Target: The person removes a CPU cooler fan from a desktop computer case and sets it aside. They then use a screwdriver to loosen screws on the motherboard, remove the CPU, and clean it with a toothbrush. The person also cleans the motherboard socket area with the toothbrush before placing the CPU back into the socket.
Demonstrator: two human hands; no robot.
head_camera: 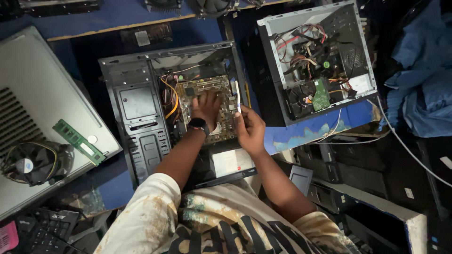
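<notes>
Now left hand (205, 106) presses flat on motherboard (207, 106) (open case (136, 117)); right hand (249, 129) pinches white stick (238, 101).

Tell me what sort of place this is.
Probably a computer repair workshop. Two opened computer cases lie with their boards bare, a loose memory stick and cooler fan sit nearby, and the left hand rests on a motherboard.

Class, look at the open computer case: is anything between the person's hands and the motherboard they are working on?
Nothing visible. The left hand rests directly on the motherboard, and the right hand holds a thin white part at its edge.
</notes>
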